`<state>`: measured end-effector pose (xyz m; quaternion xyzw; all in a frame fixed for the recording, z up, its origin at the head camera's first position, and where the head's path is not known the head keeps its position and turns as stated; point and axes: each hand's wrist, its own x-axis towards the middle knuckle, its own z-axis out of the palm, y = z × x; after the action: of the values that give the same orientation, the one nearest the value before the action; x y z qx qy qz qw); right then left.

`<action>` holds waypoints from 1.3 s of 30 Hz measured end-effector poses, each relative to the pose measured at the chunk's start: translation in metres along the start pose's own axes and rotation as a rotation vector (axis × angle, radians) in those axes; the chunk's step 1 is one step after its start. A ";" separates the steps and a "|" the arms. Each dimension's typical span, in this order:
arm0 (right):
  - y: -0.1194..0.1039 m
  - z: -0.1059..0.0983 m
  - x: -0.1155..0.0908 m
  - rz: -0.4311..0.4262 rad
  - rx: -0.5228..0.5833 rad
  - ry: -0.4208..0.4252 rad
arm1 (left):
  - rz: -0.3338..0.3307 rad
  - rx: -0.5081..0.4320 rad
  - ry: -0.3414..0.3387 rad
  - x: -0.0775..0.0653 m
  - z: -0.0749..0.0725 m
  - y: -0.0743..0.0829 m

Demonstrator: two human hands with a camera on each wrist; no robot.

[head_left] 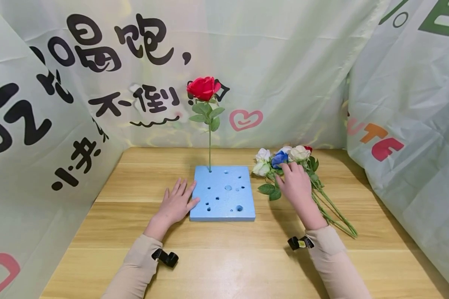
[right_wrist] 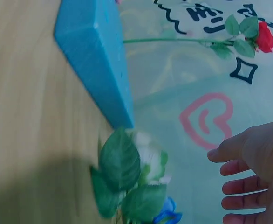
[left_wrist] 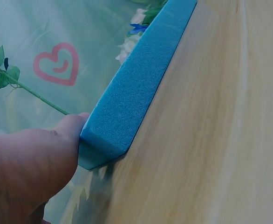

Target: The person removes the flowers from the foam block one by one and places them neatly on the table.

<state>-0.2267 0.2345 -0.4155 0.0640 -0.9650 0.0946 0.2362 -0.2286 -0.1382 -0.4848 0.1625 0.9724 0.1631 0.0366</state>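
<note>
A blue foam block [head_left: 224,193] with several holes lies on the table. One red rose [head_left: 203,88] stands upright in a hole at its back left. My left hand [head_left: 175,203] lies with spread fingers at the block's left side, its thumb touching the edge; the left wrist view shows the thumb [left_wrist: 71,126] against a corner. Above the flower pile hovers my right hand [head_left: 295,182], near a blue rose [head_left: 279,159]. In the right wrist view its fingers [right_wrist: 241,184] are apart, with nothing between them.
White roses [head_left: 262,155], a cream rose [head_left: 299,153] and a partly hidden red one [head_left: 308,148] lie bunched right of the block. Their green stems [head_left: 336,211] point toward the front right. Printed curtains [head_left: 284,83] enclose the wooden table [head_left: 224,257] at the back and sides.
</note>
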 end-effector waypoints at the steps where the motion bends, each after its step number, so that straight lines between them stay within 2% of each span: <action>1: -0.003 0.000 0.002 -0.014 0.006 0.013 | 0.005 0.005 0.008 0.000 0.000 0.000; 8: -0.020 0.005 0.017 -0.121 0.027 0.100 | 0.027 0.041 0.026 0.001 0.000 0.002; 18: -0.042 0.017 0.039 -0.190 0.094 0.144 | 0.042 0.023 0.036 -0.002 -0.001 0.003; 26: -0.061 0.025 0.053 -0.205 0.150 0.103 | 0.047 0.013 0.030 -0.001 0.000 0.003; 39: -0.092 0.052 0.073 -0.250 0.248 0.031 | 0.033 -0.004 0.015 0.001 0.003 0.002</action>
<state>-0.2984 0.1276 -0.4129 0.2105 -0.9267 0.1839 0.2510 -0.2284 -0.1357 -0.4868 0.1771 0.9696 0.1666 0.0268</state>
